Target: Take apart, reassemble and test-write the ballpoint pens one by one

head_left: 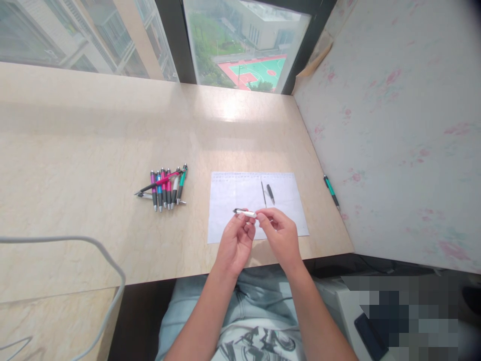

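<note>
Nearest the camera: the person's lap in pale denim, both forearms reaching out over the counter edge. Left hand has its fingers curled, thumb and fingertips pinched on a white pen barrel, held roughly level just above the sheet of paper. Right hand is likewise pinched shut, its fingertips meeting the barrel's right end. Beyond the hands, on the paper: a thin refill and a short dark pen piece, side by side, apart from the barrel. Judgement: this pen is in parts, not whole. To the left, a cluster of coloured pens lies off the paper, all seemingly complete; a lone teal pen sits at the counter's right edge against the wall. A grey cable loops at near left. The surface is pale, marble-patterned and glossy. The wall covering is faded floral. Farthest away, a window gives a high view onto buildings and a sports court.
</note>
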Tool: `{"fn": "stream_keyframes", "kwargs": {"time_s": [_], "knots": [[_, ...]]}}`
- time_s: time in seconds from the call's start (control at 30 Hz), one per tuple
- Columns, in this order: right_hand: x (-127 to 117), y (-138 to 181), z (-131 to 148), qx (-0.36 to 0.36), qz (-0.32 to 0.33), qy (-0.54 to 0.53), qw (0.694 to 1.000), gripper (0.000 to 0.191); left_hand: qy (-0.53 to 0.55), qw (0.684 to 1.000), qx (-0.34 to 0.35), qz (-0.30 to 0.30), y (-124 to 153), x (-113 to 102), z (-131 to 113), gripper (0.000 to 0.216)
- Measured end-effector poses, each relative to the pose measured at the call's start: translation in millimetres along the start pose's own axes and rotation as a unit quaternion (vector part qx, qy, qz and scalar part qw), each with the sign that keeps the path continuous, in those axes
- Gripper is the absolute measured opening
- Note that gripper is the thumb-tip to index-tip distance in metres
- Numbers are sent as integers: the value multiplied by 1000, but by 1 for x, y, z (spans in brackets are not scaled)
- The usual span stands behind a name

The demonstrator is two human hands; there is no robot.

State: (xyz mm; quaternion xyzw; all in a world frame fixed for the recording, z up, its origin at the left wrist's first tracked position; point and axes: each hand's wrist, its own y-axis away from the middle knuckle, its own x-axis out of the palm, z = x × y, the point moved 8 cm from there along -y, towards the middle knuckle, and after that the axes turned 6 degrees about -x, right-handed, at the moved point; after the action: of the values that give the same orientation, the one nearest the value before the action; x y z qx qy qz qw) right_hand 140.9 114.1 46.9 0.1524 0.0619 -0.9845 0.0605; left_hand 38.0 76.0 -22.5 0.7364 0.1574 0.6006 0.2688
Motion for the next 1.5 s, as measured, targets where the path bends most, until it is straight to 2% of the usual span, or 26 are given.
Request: {"fn": "stream_keyframes", "kwargs": {"time_s": [0.3, 0.43, 0.5, 0.6, 0.8, 1.03, 1.3, 1.4, 1.5], "knots": [[0, 0, 4, -13, 8, 21, 1000, 15, -9, 1000, 0, 9, 0, -2, 1, 8], [-7, 1, -4, -27, 3, 97, 995, 17, -12, 1000, 0, 0, 1, -2, -1, 8], [-15, -1, -11, -41, -14, 188, 981, 18, -15, 1000, 1, -5, 1, -2, -4, 9], [-24, -4, -23, -44, -43, 320, 945, 18, -21, 1000, 12, -6, 0, -3, -8, 9], [-11, -17, -36, -5, -41, 429, 903, 19, -66, 997, 50, -6, -2, -7, -14, 11], [8, -23, -34, -14, -2, 442, 897, 14, -77, 995, 62, 3, -3, -7, -12, 14], [10, -22, -31, -51, 28, 412, 909, 12, -80, 995, 61, 5, -3, -7, -11, 16], [7, -22, -24, -81, 32, 374, 923, 12, -84, 994, 65, 6, -3, -6, -11, 17], [-3, -17, -18, -75, 34, 284, 955, 15, -86, 994, 69, 9, -3, -6, -12, 17]]}}
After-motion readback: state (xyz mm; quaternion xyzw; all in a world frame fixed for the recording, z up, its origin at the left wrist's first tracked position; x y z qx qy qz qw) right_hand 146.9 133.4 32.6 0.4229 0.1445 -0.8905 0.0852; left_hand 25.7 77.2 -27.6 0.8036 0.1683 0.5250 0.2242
